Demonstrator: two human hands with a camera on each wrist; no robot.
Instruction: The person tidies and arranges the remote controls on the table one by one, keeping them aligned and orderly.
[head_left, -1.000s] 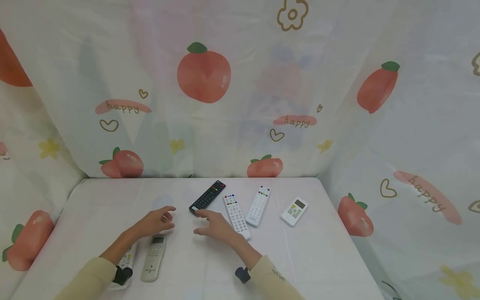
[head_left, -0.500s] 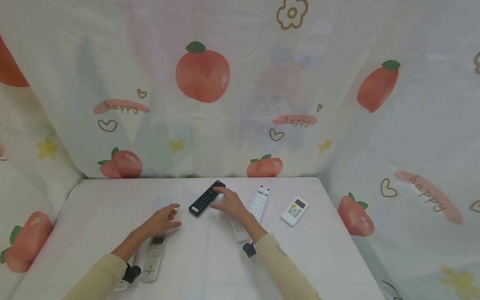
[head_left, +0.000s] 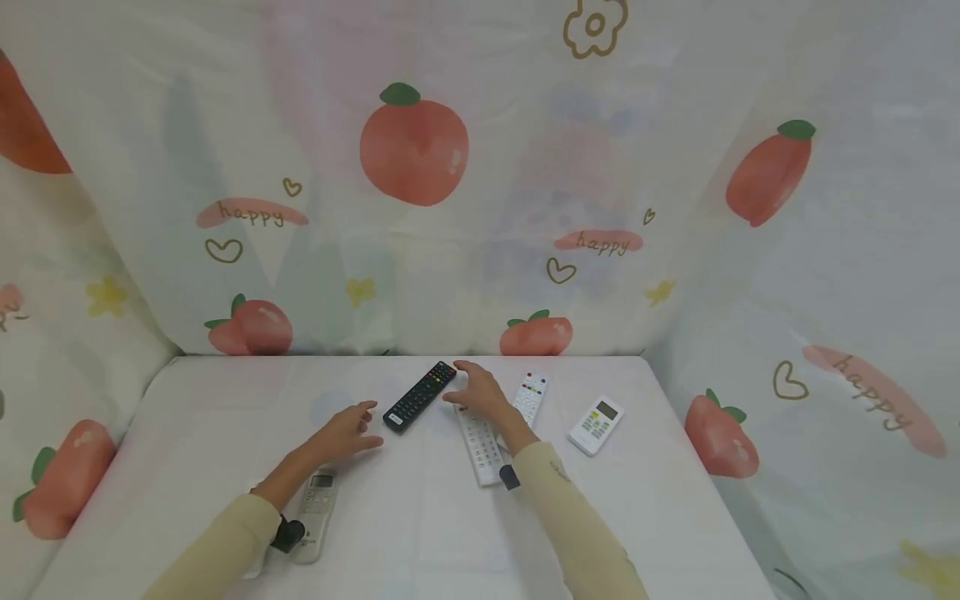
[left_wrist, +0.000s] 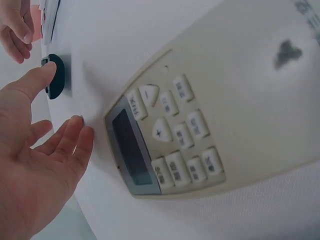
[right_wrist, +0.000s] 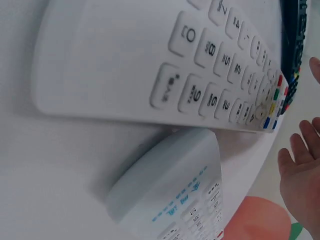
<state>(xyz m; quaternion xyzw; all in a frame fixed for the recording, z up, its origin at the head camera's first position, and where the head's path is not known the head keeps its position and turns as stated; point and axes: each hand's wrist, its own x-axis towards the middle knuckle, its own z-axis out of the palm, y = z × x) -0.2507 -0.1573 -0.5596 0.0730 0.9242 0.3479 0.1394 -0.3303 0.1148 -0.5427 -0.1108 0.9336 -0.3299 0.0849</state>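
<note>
A black remote control (head_left: pixel 418 397) lies slanted on the table, its far end right beside the fingertips of my right hand (head_left: pixel 486 393). That hand is held loosely spread over the top of a white remote control (head_left: pixel 482 450), and nothing is in its grasp in the right wrist view. My left hand (head_left: pixel 345 435) hovers to the left of the black remote, thumb and fingers apart and holding nothing. Below the left hand is a beige air-conditioner remote (left_wrist: pixel 220 100) with a small screen, partly covered by the wrist camera in the head view.
A second white remote (head_left: pixel 531 402) lies just right of the right hand, partly hidden by it. Farther right is a short white remote with a screen (head_left: pixel 596 425). Another white remote (head_left: pixel 255 568) is mostly hidden under the left sleeve. A printed curtain (head_left: pixel 412 275) rises behind the table.
My right hand has moved away and rightward, from the black remote's near end to its far end. The white remote beside it has shifted slightly toward me. My left hand has drifted right and forward.
</note>
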